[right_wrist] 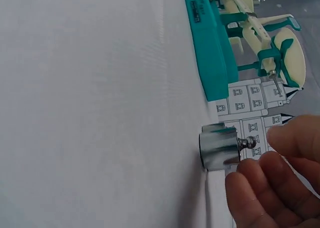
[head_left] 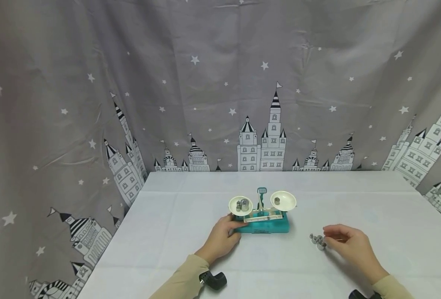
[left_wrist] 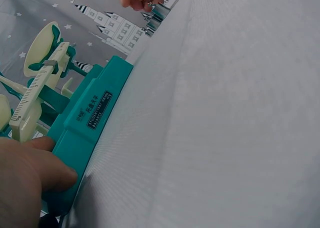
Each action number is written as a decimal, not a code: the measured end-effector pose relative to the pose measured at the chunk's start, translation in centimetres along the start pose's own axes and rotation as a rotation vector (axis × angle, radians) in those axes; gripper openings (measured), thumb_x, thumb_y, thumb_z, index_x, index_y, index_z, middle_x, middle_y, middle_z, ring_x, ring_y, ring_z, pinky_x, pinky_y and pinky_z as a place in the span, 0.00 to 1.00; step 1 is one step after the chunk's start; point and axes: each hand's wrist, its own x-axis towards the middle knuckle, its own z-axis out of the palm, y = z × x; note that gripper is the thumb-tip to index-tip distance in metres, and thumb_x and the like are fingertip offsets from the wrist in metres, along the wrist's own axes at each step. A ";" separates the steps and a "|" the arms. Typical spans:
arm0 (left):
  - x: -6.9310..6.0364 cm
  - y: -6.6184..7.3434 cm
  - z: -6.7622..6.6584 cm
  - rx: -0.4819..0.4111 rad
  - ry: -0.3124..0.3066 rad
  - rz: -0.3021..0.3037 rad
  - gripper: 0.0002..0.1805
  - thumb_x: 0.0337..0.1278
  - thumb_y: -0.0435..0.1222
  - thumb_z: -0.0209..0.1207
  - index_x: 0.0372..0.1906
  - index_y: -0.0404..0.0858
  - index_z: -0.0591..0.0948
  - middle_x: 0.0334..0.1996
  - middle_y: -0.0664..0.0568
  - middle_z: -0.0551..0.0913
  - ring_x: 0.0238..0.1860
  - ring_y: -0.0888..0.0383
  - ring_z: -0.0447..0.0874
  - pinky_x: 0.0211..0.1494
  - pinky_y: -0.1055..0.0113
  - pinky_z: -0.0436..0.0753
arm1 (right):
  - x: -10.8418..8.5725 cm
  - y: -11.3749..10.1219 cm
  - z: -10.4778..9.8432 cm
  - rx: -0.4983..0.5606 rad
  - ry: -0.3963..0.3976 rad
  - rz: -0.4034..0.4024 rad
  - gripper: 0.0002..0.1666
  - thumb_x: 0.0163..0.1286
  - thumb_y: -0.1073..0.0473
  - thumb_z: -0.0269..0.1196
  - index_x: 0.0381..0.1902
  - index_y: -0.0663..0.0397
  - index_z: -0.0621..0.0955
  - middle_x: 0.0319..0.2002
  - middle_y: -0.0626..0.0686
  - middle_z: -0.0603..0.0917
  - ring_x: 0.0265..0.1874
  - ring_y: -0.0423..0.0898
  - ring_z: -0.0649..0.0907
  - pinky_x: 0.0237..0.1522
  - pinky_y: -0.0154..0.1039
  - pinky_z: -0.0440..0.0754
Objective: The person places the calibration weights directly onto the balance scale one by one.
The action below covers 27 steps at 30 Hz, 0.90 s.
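A teal balance scale [head_left: 267, 226] with two cream pans stands on the table. My left hand [head_left: 222, 238] grips the left end of its base, the thumb [left_wrist: 57, 175] lying along the front face. Several metal weights [head_left: 244, 204] sit in the left pan [head_left: 232, 211]; one small weight [head_left: 277, 200] lies in the right pan [head_left: 288, 202], which stands higher. To the right, my right hand [head_left: 351, 245] hovers beside a cluster of loose metal weights [head_left: 321, 245], fingers loosely bent. In the right wrist view, its fingertips are close to the knob of a large cylindrical weight [right_wrist: 220, 148], with a gap showing.
A white cloth covers the table [head_left: 175, 199]. Behind it hangs a grey curtain [head_left: 205, 91] printed with castles and stars. A black wrist device [head_left: 214, 280] is strapped at the left sleeve, and another [head_left: 360, 295] shows at the right one.
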 end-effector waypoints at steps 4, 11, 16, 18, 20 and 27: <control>0.1 0.0 0.0 -0.002 0.000 0.000 0.20 0.56 0.27 0.59 0.53 0.41 0.88 0.70 0.36 0.75 0.73 0.36 0.71 0.74 0.38 0.70 | -0.2 0.0 0.3 0.060 -0.033 0.028 0.14 0.55 0.70 0.74 0.41 0.62 0.87 0.35 0.58 0.91 0.30 0.27 0.84 0.33 0.26 0.86; 0.1 0.1 -0.2 -0.003 0.002 -0.003 0.19 0.57 0.28 0.59 0.53 0.41 0.88 0.69 0.35 0.76 0.72 0.36 0.71 0.74 0.37 0.70 | -0.1 0.3 0.8 0.163 -0.060 0.008 0.19 0.51 0.74 0.74 0.44 0.67 0.86 0.36 0.60 0.90 0.32 0.27 0.86 0.37 0.23 0.86; 0.1 0.1 -0.2 -0.017 0.005 -0.002 0.19 0.56 0.28 0.59 0.53 0.40 0.88 0.69 0.36 0.76 0.72 0.36 0.71 0.74 0.37 0.70 | -0.3 0.5 1.1 0.166 -0.063 -0.013 0.23 0.48 0.76 0.75 0.45 0.68 0.85 0.37 0.61 0.89 0.33 0.25 0.84 0.37 0.23 0.86; 0.1 0.1 -0.2 -0.018 0.007 -0.001 0.19 0.56 0.28 0.59 0.52 0.40 0.88 0.68 0.36 0.76 0.72 0.36 0.71 0.74 0.37 0.70 | -0.4 0.5 1.2 0.145 -0.069 -0.014 0.24 0.47 0.76 0.76 0.46 0.67 0.85 0.38 0.61 0.89 0.34 0.24 0.83 0.37 0.24 0.87; 0.1 0.1 -0.2 -0.017 0.008 0.001 0.19 0.56 0.29 0.59 0.52 0.40 0.88 0.68 0.36 0.76 0.72 0.36 0.71 0.74 0.37 0.70 | -0.5 0.6 1.4 0.120 -0.073 -0.014 0.25 0.47 0.76 0.76 0.46 0.65 0.85 0.40 0.60 0.88 0.36 0.23 0.82 0.38 0.25 0.87; 0.1 0.0 0.0 -0.014 0.009 0.002 0.19 0.56 0.30 0.59 0.52 0.40 0.88 0.68 0.36 0.76 0.72 0.36 0.71 0.74 0.37 0.70 | -0.8 0.8 1.8 0.005 -0.060 -0.120 0.29 0.43 0.77 0.76 0.45 0.55 0.86 0.42 0.51 0.88 0.39 0.24 0.80 0.40 0.26 0.86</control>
